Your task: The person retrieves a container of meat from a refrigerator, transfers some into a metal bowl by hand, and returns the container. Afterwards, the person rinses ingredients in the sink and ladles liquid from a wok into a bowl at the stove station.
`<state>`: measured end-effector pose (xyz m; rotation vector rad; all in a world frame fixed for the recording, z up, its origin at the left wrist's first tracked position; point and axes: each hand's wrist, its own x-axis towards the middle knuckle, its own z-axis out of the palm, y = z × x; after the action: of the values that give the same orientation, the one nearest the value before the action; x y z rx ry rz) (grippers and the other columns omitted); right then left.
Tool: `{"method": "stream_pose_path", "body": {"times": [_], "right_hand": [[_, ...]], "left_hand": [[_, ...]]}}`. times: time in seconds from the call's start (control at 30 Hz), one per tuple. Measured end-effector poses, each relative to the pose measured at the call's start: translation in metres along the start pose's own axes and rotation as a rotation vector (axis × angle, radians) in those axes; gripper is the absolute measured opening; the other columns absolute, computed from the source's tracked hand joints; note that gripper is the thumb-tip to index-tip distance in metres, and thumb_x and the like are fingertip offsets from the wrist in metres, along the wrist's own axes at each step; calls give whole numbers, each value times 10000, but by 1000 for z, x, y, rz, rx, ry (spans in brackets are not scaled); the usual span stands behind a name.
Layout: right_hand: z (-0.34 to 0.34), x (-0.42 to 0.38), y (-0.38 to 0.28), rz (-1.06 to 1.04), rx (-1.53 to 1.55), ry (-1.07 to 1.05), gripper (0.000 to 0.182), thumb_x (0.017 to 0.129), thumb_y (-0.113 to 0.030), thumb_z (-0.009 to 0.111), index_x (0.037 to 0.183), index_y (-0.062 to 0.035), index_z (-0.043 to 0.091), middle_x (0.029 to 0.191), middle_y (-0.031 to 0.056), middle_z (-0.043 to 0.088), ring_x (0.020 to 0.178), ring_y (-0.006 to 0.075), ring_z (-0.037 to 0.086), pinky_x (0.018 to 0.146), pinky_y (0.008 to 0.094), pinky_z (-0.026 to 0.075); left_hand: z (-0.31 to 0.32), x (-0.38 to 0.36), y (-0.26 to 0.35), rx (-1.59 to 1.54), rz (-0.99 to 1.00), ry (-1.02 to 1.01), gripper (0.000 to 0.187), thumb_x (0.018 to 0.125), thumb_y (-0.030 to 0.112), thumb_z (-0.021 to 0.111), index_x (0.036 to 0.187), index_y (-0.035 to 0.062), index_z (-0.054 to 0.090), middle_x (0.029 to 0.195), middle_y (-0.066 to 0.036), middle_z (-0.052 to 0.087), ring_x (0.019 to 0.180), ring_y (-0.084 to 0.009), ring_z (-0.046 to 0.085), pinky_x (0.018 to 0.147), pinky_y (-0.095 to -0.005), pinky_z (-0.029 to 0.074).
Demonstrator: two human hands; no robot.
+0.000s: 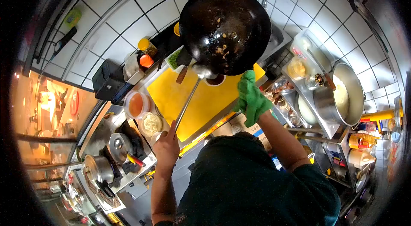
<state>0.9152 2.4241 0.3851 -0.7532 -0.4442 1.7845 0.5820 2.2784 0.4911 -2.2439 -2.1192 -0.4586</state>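
Note:
A black wok [224, 29] is tilted up over the yellow cutting board [171, 93], its inside facing me with a few food scraps stuck to it. My right hand [251, 97], wrapped in a green cloth, grips the wok at its lower rim. My left hand [166, 149] holds the long metal handle of a ladle [188, 99], whose bowl touches the wok's lower edge. A small bowl of dark sauce [215, 80] sits on the board just beneath the wok.
Round tubs of orange sauce [136, 104] and pale paste [150, 124] stand left of the board. Lidded pots [98, 168] sit on the stove at lower left. A large steel pot [342, 95] and bottles [359, 140] fill the right-hand shelf. Tiled floor lies beyond.

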Motion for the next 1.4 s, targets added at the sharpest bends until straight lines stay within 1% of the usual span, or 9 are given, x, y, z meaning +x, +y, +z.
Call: {"method": "stream_pose_path", "body": {"times": [0.13, 0.2, 0.33, 0.47, 0.7, 0.87, 1.1, 1.27, 1.4], "right_hand": [[3, -9, -6, 36, 94, -117, 343, 987, -224, 644, 1298, -95, 577, 1043, 39, 624, 877, 177, 630, 723, 351, 534], [22, -10, -10, 44, 44, 39, 224, 1018, -272, 582, 1188, -126, 585, 939, 6, 596, 771, 167, 602, 629, 344, 518], [19, -11, -4, 23, 27, -19, 194, 1032, -307, 546, 1128, -143, 583, 877, -12, 577, 716, 166, 581, 598, 335, 509], [8, -5, -5, -163, -251, -196, 233, 1015, -288, 578, 1180, -123, 576, 930, -1, 593, 776, 164, 598, 656, 328, 519], [-3, -1, 3, -6, -27, -107, 222, 1019, -289, 569, 1170, -126, 575, 933, 0, 593, 775, 168, 599, 656, 329, 518], [-3, -5, 3, 28, -7, -90, 215, 1021, -289, 562, 1163, -128, 575, 936, 0, 593, 774, 171, 599, 656, 331, 518], [-7, -4, 1, 39, 26, -72, 205, 1025, -290, 552, 1153, -132, 575, 939, 1, 593, 773, 175, 600, 655, 333, 517], [-5, -4, 3, 55, 51, -83, 199, 1027, -290, 545, 1146, -134, 575, 942, 1, 593, 772, 178, 601, 655, 334, 517], [0, -5, -1, 54, 74, -81, 194, 1029, -290, 540, 1141, -136, 574, 944, 2, 593, 771, 180, 601, 655, 335, 516]], "left_hand": [[13, 15, 14, 78, 15, 28, 491, 839, 75, 657, 1329, 111, 642, 692, -101, 603, 549, -257, 608, 486, -393, 483], [26, 23, 15, 60, -1, 45, 500, 846, 83, 662, 1344, 120, 631, 701, -107, 608, 567, -274, 622, 504, -402, 501], [29, 35, 19, -48, -39, 70, 512, 848, 89, 676, 1355, 138, 621, 722, -141, 621, 612, -320, 646, 562, -426, 532], [0, 18, 19, -219, -118, -10, 509, 841, 70, 693, 1344, 119, 631, 760, -191, 642, 649, -352, 652, 588, -435, 520], [-22, -6, 18, -388, -168, -198, 500, 845, 54, 678, 1340, 97, 627, 774, -216, 641, 723, -384, 660, 664, -453, 521], [11, 26, 42, -440, -144, -131, 462, 850, 59, 673, 1310, 66, 632, 848, -259, 669, 782, -415, 678, 698, -466, 540], [13, 42, 61, -614, -134, 13, 478, 861, 32, 685, 1334, 37, 618, 836, -247, 671, 751, -366, 695, 692, -389, 549], [34, 101, 72, -369, 22, 220, 575, 893, 50, 663, 1445, 136, 527, 809, -213, 640, 669, -384, 638, 631, -473, 536], [48, 103, 70, -320, -32, 136, 553, 898, 74, 658, 1436, 133, 543, 798, -219, 645, 694, -385, 650, 637, -473, 541]]}}
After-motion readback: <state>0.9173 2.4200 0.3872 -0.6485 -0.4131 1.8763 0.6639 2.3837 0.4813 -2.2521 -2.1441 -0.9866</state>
